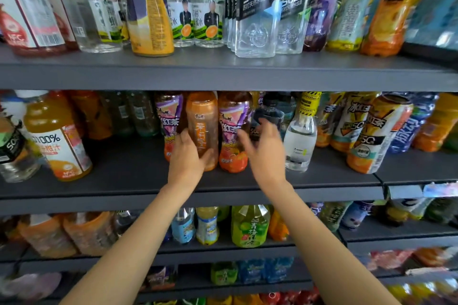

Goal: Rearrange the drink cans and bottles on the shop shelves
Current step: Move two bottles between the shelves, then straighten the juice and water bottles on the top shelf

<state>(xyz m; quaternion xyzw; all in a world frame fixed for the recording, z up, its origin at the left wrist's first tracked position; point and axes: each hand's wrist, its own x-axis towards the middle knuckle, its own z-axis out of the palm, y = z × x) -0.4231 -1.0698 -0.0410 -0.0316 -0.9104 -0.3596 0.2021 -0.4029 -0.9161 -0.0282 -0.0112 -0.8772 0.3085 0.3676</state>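
Orange-labelled tea bottle [202, 129] standing on the middle shelf [124, 171], clasped low down by the left hand [187, 158]; right hand [264, 151], fingers spread and empty, hovers just beside it.

On the top shelf, two clear square bottles carry dark labels reading "SODA": one blue-trimmed [257, 7] and one green-trimmed [295, 7], while a red juice bottle [22, 20] at far left reads "NFC". On the middle shelf, an orange juice bottle [58, 141] shows "100%" and "NFC", an iced tea bottle [374, 136] shows "5G", and the orange-labelled tea bottle [202, 129] bears Chinese characters too small to read surely
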